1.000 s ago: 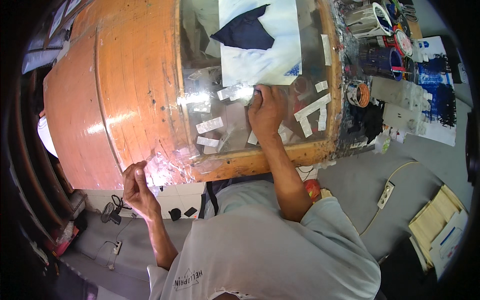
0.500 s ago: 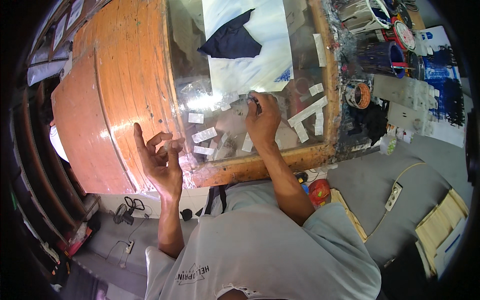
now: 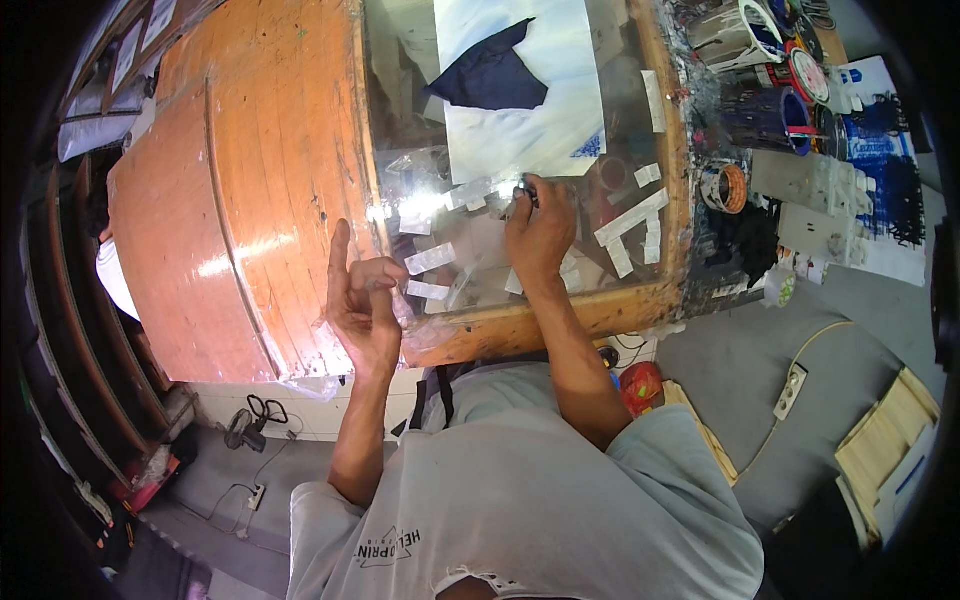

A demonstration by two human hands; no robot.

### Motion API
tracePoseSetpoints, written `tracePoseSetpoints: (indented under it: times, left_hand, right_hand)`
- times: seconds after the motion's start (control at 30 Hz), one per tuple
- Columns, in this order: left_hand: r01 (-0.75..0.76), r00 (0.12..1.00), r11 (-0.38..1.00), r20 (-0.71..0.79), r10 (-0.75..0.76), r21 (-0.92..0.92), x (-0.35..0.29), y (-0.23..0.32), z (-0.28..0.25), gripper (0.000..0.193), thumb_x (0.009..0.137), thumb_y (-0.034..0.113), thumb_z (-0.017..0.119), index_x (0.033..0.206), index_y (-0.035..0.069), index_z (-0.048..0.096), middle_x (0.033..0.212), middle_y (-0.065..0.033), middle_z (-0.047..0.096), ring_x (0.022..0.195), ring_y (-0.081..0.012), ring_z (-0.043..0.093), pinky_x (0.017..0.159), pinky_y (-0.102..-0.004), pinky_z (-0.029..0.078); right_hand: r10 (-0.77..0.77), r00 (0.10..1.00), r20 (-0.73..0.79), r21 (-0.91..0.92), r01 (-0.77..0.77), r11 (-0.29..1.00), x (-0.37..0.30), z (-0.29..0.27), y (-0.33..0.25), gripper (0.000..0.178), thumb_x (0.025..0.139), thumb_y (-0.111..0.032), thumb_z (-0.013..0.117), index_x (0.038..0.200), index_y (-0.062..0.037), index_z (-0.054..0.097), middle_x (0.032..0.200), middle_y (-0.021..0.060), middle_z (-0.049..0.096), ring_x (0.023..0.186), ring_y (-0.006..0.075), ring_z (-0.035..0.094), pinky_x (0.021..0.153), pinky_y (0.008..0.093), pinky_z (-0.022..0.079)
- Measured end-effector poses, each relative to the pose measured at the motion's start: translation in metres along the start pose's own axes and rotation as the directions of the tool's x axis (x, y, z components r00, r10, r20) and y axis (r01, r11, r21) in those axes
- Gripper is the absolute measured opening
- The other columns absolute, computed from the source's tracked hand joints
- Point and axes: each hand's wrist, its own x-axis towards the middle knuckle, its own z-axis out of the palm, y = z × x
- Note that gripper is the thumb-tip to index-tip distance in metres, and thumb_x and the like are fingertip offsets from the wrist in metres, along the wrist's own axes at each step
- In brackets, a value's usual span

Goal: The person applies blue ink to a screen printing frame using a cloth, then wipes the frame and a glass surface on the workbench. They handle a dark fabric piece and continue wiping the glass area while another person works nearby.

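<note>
My right hand (image 3: 543, 232) is closed over the glass pane (image 3: 490, 275), its fingertips around a small dark object (image 3: 530, 190) I cannot name. It is beside the near edge of a white sheet (image 3: 520, 150) with pale blue smears. A dark navy piece of cloth (image 3: 490, 75) lies on that sheet. My left hand (image 3: 365, 320) hovers at the pane's left wooden edge, index finger stretched out and the others loosely bent. I see nothing held in it. Short whitish tape strips (image 3: 431, 258) lie nearest to it.
Wooden boards (image 3: 270, 200) extend to the left. At right, a cluttered ledge bears a dark blue tub (image 3: 765, 118), a tape roll (image 3: 722, 188) and a black rag (image 3: 755, 238). A power strip (image 3: 790, 390) with its cord lies on the grey floor.
The table and sheet appear shifted rightward in view. My left hand has moved right, closer to the tape strips, with its index finger more upright. My right hand still grips the small dark object.
</note>
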Motion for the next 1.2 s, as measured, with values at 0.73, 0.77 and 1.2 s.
tracePoseSetpoints:
  times: [0.73,0.77,1.2]
  left_hand:
    - [-0.448,0.857,0.847,0.407,0.316,0.285,0.054,-0.023,0.046,0.066,0.086,-0.004,0.068,0.148,0.005,0.048,0.110,-0.0104,0.069,0.098,-0.0220,0.061,0.092,-0.0350,0.049]
    - [-0.439,0.845,0.853,0.452,0.285,0.283,0.058,-0.021,0.055,0.067,0.083,-0.006,0.068,0.146,0.006,0.049,0.116,-0.0102,0.070,0.109,-0.0286,0.060,0.098,-0.0390,0.047]
    - [-0.694,0.586,0.616,0.790,0.181,0.373,0.107,-0.041,0.113,0.069,0.088,-0.001,0.067,0.151,0.012,0.043,0.113,-0.0093,0.069,0.105,-0.0315,0.061,0.094,-0.0419,0.049]
  right_hand:
    - [0.276,0.960,-0.043,0.424,-0.233,0.876,-0.012,-0.013,0.001,0.025,0.086,0.003,0.062,0.109,-0.0056,0.063,0.103,0.0076,0.064,0.098,0.0248,0.059,0.089,0.0414,0.045]
    - [0.412,0.911,-0.003,0.584,-0.333,0.740,-0.012,-0.020,0.005,0.025,0.087,0.003,0.061,0.112,-0.0045,0.063,0.104,0.0074,0.065,0.097,0.0225,0.061,0.089,0.0398,0.047]
    - [0.448,0.891,0.073,0.707,-0.363,0.608,-0.014,-0.050,0.052,0.022,0.093,0.003,0.062,0.115,0.0008,0.062,0.099,0.0057,0.066,0.080,0.0085,0.062,0.065,0.0236,0.057]
